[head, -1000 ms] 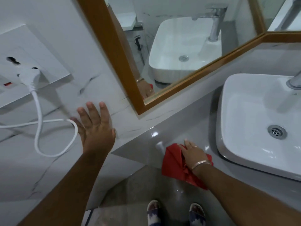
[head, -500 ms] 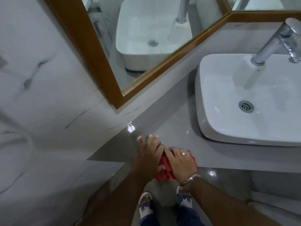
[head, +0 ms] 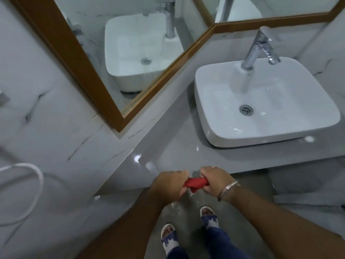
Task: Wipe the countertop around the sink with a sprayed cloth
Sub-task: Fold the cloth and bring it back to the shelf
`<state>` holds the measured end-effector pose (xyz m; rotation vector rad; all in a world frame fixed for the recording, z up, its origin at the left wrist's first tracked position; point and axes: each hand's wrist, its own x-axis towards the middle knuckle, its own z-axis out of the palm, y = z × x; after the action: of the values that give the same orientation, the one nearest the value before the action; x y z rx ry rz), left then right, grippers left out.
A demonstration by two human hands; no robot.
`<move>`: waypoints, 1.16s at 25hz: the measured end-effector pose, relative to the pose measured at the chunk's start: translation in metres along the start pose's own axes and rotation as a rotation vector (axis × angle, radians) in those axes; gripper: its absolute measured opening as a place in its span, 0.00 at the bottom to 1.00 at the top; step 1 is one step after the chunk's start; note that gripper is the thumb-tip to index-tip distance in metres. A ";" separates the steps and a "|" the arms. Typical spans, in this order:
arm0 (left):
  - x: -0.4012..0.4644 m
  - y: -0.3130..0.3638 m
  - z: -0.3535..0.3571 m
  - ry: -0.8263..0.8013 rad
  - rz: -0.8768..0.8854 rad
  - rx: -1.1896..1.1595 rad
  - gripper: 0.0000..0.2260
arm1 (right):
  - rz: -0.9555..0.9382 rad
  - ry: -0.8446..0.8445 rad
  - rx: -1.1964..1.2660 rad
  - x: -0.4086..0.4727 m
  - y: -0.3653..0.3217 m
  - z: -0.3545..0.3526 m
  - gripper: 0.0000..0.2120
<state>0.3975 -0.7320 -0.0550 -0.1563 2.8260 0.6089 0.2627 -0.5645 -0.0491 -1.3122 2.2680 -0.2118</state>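
Cloth (head: 196, 183), red and bunched into a roll, is held just off the front edge of the grey countertop (head: 171, 146), gripped at one end by the left hand (head: 169, 185) and at the other by the right hand (head: 216, 180). White sink (head: 214, 135) sits further back to the right.

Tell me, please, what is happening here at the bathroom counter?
A person is standing at the grey countertop, holding a red cloth bunched between both fists, the left hand on one end and the right hand on the other, as if wringing it. The cloth is just off the front edge of the counter, above the floor. The white sink sits to the right, with no water running from the tap.
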 end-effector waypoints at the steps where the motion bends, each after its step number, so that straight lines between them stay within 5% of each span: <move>1: 0.005 0.011 -0.013 -0.028 0.031 -0.031 0.11 | 0.079 -0.040 0.089 -0.012 0.005 -0.012 0.15; 7: 0.080 0.125 -0.066 -0.318 0.299 -0.168 0.21 | 0.331 -0.056 0.481 -0.128 0.054 -0.083 0.36; 13: 0.121 0.334 -0.090 -0.486 0.687 0.031 0.30 | 0.525 0.277 0.492 -0.308 0.139 -0.134 0.21; 18: 0.164 0.492 -0.052 -0.485 0.860 0.172 0.11 | 0.657 0.363 0.430 -0.461 0.214 -0.129 0.08; 21: 0.188 0.560 -0.013 -0.620 0.800 0.058 0.09 | 0.870 0.623 0.642 -0.536 0.258 -0.093 0.08; 24: 0.212 0.606 0.020 -0.667 0.666 -0.066 0.05 | 1.042 1.117 1.070 -0.559 0.291 -0.056 0.08; 29: 0.257 0.642 0.053 -0.632 0.413 -0.471 0.16 | 1.302 1.530 1.322 -0.534 0.333 -0.017 0.12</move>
<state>0.0618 -0.1407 0.0825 0.4680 2.0690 1.1646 0.2154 0.0592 0.0261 1.4414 2.2260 -2.0888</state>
